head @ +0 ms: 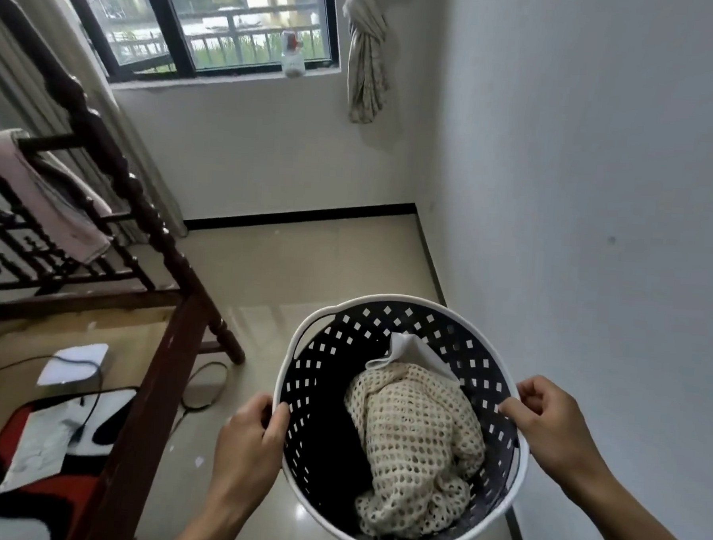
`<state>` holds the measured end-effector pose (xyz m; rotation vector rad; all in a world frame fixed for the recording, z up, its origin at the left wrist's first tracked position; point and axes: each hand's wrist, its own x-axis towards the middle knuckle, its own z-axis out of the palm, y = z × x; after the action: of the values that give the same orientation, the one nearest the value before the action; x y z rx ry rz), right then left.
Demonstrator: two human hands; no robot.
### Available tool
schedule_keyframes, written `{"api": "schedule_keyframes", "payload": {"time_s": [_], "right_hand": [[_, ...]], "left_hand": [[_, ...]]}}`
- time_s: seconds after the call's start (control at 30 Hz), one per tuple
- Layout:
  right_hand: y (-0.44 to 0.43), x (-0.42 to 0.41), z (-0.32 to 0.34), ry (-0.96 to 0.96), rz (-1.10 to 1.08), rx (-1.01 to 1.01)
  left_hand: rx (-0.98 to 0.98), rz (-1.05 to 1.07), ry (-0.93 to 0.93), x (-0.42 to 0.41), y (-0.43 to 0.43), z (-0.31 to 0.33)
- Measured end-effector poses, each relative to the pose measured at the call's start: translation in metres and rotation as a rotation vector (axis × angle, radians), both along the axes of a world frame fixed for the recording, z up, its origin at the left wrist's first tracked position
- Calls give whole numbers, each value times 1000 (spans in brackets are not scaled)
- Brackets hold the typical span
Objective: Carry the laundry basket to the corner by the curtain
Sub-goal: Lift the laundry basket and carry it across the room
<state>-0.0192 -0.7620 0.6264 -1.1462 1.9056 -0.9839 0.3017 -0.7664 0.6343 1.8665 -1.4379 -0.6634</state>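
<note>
I hold a round laundry basket (386,308) with a white rim and dark perforated walls above the floor, at the lower middle of the view. My left hand (251,442) grips its left rim and my right hand (553,424) grips its right rim. Inside lie a cream open-knit garment (416,446), a white cloth (412,355) and something dark. A knotted beige curtain (368,51) hangs by the window (202,22), above the room's far corner (411,215), ahead of the basket.
A dark wooden bed frame (150,226) stands at the left, with a pink towel (48,200) over its rail. A black cable (204,385) lies on the tiled floor near the bedpost. The white wall (598,200) runs close along the right. A bottle (292,56) stands on the sill.
</note>
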Motion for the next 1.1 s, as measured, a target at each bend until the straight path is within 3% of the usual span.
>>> {"api": "schedule_keyframes", "payload": {"time_s": [0.17, 0.53, 1.1], "right_hand": [[-84, -5, 11, -16, -57, -35], [-322, -57, -4, -54, -77, -13], [-674, -27, -15, 11, 137, 65]], "left_hand": [[-22, -54, -25, -5, -104, 20], [19, -26, -4, -58, -330, -6], [60, 184, 52, -30, -628, -34]]}}
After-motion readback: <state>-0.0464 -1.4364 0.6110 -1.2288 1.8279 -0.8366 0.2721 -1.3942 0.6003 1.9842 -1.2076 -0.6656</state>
